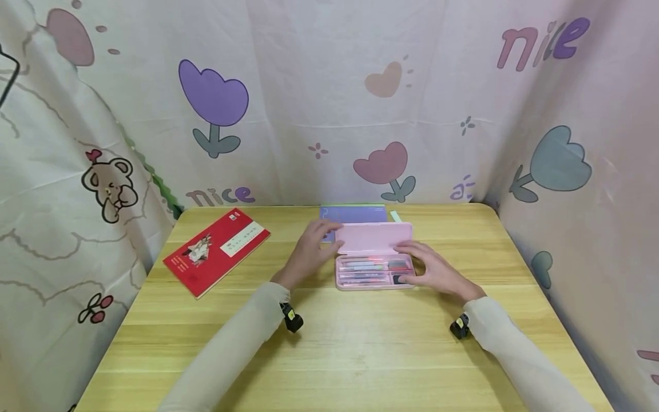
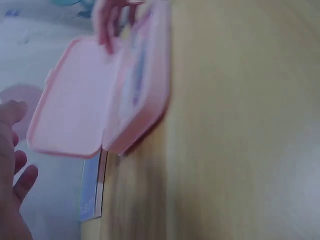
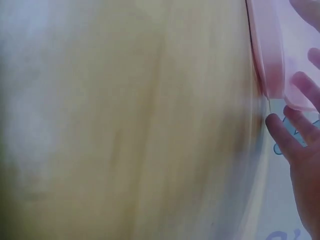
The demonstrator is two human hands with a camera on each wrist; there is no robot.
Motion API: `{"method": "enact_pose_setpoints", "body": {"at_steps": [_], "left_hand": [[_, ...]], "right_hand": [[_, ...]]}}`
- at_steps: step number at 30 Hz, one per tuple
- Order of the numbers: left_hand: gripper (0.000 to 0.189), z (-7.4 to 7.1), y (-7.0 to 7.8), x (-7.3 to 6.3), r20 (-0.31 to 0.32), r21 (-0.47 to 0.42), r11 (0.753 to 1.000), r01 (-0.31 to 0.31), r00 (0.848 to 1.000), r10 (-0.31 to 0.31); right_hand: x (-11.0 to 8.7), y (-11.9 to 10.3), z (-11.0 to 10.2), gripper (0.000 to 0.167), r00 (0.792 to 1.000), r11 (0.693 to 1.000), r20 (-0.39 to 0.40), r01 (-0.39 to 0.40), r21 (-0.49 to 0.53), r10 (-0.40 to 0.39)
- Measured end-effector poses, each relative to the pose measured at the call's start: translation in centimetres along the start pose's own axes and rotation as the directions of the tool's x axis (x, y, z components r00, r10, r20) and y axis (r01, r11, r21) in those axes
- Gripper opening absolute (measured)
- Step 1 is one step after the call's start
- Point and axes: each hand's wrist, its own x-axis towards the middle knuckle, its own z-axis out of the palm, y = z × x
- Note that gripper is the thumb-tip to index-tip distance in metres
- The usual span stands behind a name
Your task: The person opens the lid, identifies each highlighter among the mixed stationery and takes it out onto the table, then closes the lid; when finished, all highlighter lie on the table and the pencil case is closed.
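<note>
A pink pencil case (image 1: 366, 287) lies on the table with its lid (image 1: 376, 239) swung up and back. Several pens (image 1: 362, 266) fill the long compartments, and a small dark block (image 1: 397, 279) sits at the lower right. My left hand (image 1: 308, 252) is by the lid's left edge; in the left wrist view its loosely bent fingers (image 2: 26, 179) stand apart from the lid. Over the case's right end is my right hand (image 1: 435, 271), its fingertips by the lid and its thumb close over the dark block. Spread fingers (image 3: 285, 135) show in the right wrist view.
A red notebook (image 1: 206, 263) lies at an angle on the left of the wooden table (image 1: 360, 355). Behind the case, a purple booklet (image 1: 355, 214) is partly covered by the lid. A small pale strip (image 1: 395, 216) lies beside it. Printed curtains (image 1: 309, 103) enclose the back and sides.
</note>
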Motion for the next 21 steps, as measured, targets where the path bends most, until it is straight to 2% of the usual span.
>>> {"method": "enact_pose_setpoints", "body": {"at_steps": [2, 4, 6, 8, 12, 17, 21], "left_hand": [[0.039, 0.2, 0.4, -0.5, 0.088, 0.101, 0.992, -0.08, 0.994, 0.071], [0.036, 0.5, 0.5, -0.9, 0.208, 0.168, 0.977, -0.134, 0.973, 0.098], [0.032, 0.8, 0.5, -1.3, 0.31, 0.214, 0.964, -0.156, 0.947, 0.084], [0.029, 1.1, 0.5, -1.6, 0.373, 0.255, 0.955, -0.153, 0.927, 0.049], [0.023, 1.4, 0.4, -1.8, 0.409, 0.331, 0.931, -0.153, 0.912, 0.005], [0.018, 1.4, 0.7, -1.4, 0.43, 0.394, 0.9, -0.184, 0.903, -0.004], [0.018, 1.3, 1.2, -1.2, 0.46, 0.404, 0.899, -0.167, 0.887, -0.042]], "right_hand": [[0.0, -0.1, -0.1, 0.083, 1.0, 1.0, 0.017, -0.018, -0.016, 0.019], [0.0, -0.1, -0.2, 0.085, 0.999, 0.999, 0.036, -0.033, -0.032, 0.034], [0.1, -0.2, -0.2, 0.088, 0.997, 0.998, 0.054, -0.043, -0.046, 0.046], [0.1, -0.2, -0.2, 0.09, 0.996, 0.997, 0.071, -0.051, -0.049, 0.055], [0.1, -0.2, -0.3, 0.091, 0.994, 0.997, 0.089, -0.064, -0.051, 0.068], [0.2, 0.0, -0.3, 0.092, 0.991, 0.995, 0.093, -0.088, -0.055, 0.092], [0.3, -0.2, -0.2, 0.096, 0.993, 0.996, 0.102, -0.058, -0.07, 0.065]]}}
